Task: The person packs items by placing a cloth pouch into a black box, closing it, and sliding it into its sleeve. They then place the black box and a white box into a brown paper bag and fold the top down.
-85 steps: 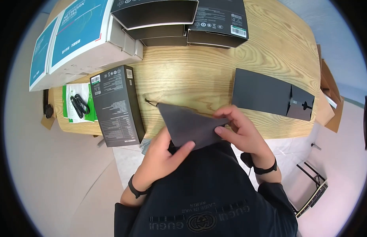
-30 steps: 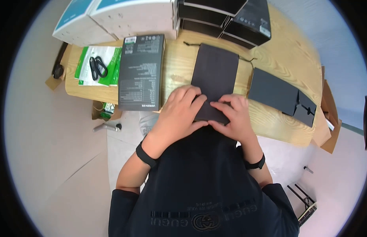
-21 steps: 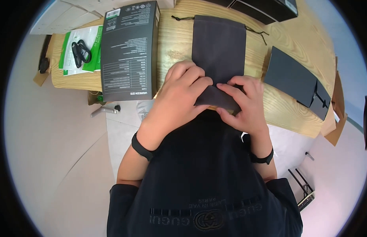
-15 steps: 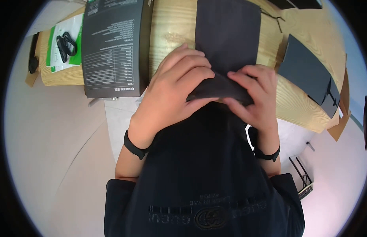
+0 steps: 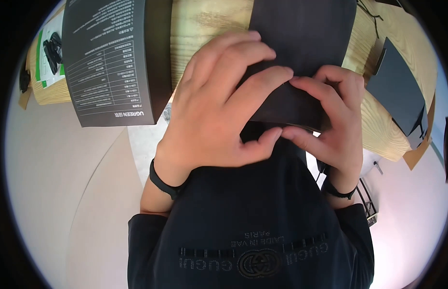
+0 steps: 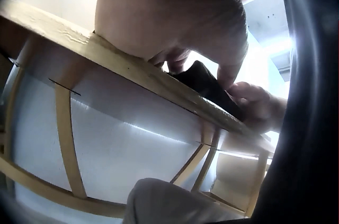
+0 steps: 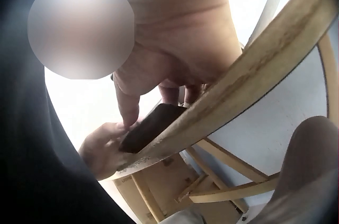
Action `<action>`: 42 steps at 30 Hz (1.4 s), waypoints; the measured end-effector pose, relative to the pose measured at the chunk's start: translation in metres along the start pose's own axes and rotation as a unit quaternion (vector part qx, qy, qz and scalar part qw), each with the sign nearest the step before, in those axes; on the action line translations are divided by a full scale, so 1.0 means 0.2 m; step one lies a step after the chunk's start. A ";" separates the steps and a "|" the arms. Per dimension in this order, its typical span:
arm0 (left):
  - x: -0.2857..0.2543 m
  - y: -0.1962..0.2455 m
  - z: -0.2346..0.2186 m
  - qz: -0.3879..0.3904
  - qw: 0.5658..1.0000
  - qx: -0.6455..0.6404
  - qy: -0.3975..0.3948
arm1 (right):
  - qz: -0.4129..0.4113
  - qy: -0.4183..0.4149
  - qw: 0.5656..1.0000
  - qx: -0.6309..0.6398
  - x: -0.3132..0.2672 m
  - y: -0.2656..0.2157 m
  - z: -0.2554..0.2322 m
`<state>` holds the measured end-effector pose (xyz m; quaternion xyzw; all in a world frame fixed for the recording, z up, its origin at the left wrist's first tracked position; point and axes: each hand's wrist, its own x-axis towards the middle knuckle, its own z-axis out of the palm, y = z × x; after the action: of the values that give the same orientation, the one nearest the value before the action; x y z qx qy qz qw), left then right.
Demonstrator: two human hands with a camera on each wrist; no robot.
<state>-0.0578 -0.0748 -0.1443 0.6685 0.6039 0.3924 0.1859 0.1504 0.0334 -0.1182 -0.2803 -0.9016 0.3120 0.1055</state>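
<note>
Together, both hands pinch the near end of a dark pouch at the table edge.

Left hand [image 5: 219,111] and right hand [image 5: 330,120] curl fingers over the dark pouch [image 5: 301,43], thumbs beneath; pressing evenly would keep the fold square. Only the wrist views show the pouch end overhanging the table [image 6: 132,70].
</note>
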 end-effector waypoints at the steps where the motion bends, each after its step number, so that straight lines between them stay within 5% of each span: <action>1: 0.00 0.00 0.00 0.002 1.000 -0.011 0.018 | -0.011 -0.003 0.999 -0.034 0.01 0.00 0.01; 5: -0.04 -0.05 0.04 0.000 0.995 0.091 0.043 | -0.050 0.034 0.995 -0.076 -0.02 0.04 0.07; 9: 0.00 0.02 0.06 -0.088 0.984 0.146 0.048 | -0.046 0.041 0.996 -0.072 -0.03 0.05 0.07; 15: 0.05 0.01 0.03 -0.043 0.998 0.012 0.034 | -0.018 0.006 0.994 -0.109 -0.01 -0.01 0.05; 18: 0.05 0.03 0.03 -0.131 0.982 -0.133 0.021 | -0.039 0.012 0.992 -0.119 -0.02 0.03 0.06; 24: 0.07 0.02 0.09 -0.031 0.994 -0.100 0.042 | -0.081 0.102 0.991 -0.043 -0.06 0.09 0.09; 31: 0.06 0.04 0.09 -0.093 0.988 -0.125 0.017 | -0.068 0.121 0.990 0.001 -0.07 0.08 0.08; 33: 0.07 -0.02 0.08 0.006 0.991 -0.135 0.017 | -0.069 0.092 0.993 0.014 -0.08 0.08 0.08; 36: 0.11 -0.04 0.04 0.076 0.972 -0.220 0.015 | -0.006 0.159 0.977 0.141 -0.11 0.09 0.10; 41: 0.06 -0.06 0.07 0.014 0.990 -0.126 0.066 | -0.001 0.188 0.982 -0.027 -0.08 0.07 0.12; 42: 0.06 -0.05 0.07 0.047 0.997 -0.017 0.060 | -0.008 0.170 0.985 -0.035 -0.07 0.07 0.12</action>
<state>-0.0541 -0.0580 -0.1559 0.6679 0.5755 0.4500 0.1420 0.1597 0.0223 -0.1453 -0.3257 -0.8831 0.2266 0.2502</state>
